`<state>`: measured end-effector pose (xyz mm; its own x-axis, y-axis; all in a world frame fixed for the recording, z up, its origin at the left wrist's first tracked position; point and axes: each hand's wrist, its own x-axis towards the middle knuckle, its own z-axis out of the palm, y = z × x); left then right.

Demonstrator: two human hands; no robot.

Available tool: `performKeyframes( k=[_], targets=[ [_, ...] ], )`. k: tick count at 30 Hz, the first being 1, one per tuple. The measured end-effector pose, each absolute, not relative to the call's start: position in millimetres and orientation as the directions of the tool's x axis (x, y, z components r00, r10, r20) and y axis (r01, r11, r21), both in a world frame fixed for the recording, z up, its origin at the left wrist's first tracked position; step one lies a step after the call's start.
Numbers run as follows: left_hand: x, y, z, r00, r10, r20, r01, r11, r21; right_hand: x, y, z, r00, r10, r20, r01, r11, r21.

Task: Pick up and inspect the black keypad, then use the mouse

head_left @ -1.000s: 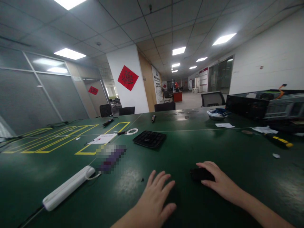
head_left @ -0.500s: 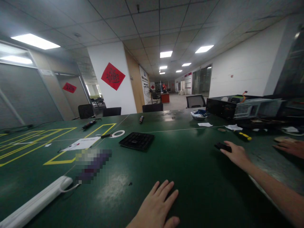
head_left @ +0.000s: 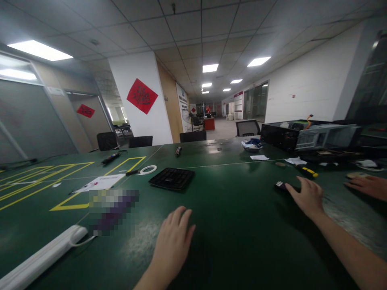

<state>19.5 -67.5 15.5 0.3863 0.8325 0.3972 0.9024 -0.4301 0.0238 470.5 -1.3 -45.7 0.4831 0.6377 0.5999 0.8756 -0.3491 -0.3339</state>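
Note:
My left hand (head_left: 173,237) is over the green table (head_left: 236,233), with fingers stretched out, thumb apart and nothing in it. It is in front of a black square compartment tray (head_left: 172,179). Farther right, my right hand (head_left: 308,197) has its thumb and fingers about a small dark block-like object (head_left: 280,185) with white marks on its end. The hand covers the block's rear part, and its exact kind is not clear.
Another person's hand (head_left: 369,186) rests at the far right. Behind it are a yellow-black tool (head_left: 310,172) and an open computer case (head_left: 281,137). A bowl (head_left: 252,146) stands at the back. At left lie a tape roll (head_left: 148,170), a paper (head_left: 101,183) and a long white bar (head_left: 45,255).
My left hand has moved forward and left, its fingers closer together. My right hand has shifted slightly, and the dark block has turned so that white marks show on its end.

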Motion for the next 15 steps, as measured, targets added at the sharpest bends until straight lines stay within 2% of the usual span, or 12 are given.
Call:
performKeyframes(
  k=[3,7,10,12,13,14,15],
  targets=[
    [1.6,-49.1,14.9,0.213,0.907,0.363,0.974,-0.224,-0.013,468.3,0.0,-43.4,0.446,0.689,0.571,0.895,-0.329,-0.302],
    [-9.9,-35.7,8.2,0.238,0.957,0.165,0.971,-0.239,-0.015,466.3,1.6,-43.1,0.434,0.726,0.534,0.901,-0.343,-0.266],
    [-13.4,-31.8,5.5,0.217,0.972,0.086,0.975,-0.22,0.023,465.1,-0.3,-41.8,0.448,0.749,0.488,0.894,-0.359,-0.269],
    [-17.4,-27.4,3.7,0.217,0.974,0.061,0.967,-0.223,0.124,463.9,-2.4,-39.4,0.45,0.772,0.448,0.891,-0.357,-0.28],
    [-20.2,-23.5,2.6,0.223,0.973,0.06,0.949,-0.231,0.217,463.2,-3.4,-37.9,0.45,0.785,0.426,0.89,-0.356,-0.284],
    [-23.4,-17.9,1.9,0.204,0.976,0.075,0.912,-0.217,0.348,462.3,-4.2,-36.3,0.448,0.799,0.402,0.89,-0.355,-0.286],
    [-27.2,-10.3,1.9,0.121,0.988,0.097,0.832,-0.154,0.532,461.5,-4.7,-34.8,0.445,0.812,0.378,0.89,-0.354,-0.288]
  ],
)
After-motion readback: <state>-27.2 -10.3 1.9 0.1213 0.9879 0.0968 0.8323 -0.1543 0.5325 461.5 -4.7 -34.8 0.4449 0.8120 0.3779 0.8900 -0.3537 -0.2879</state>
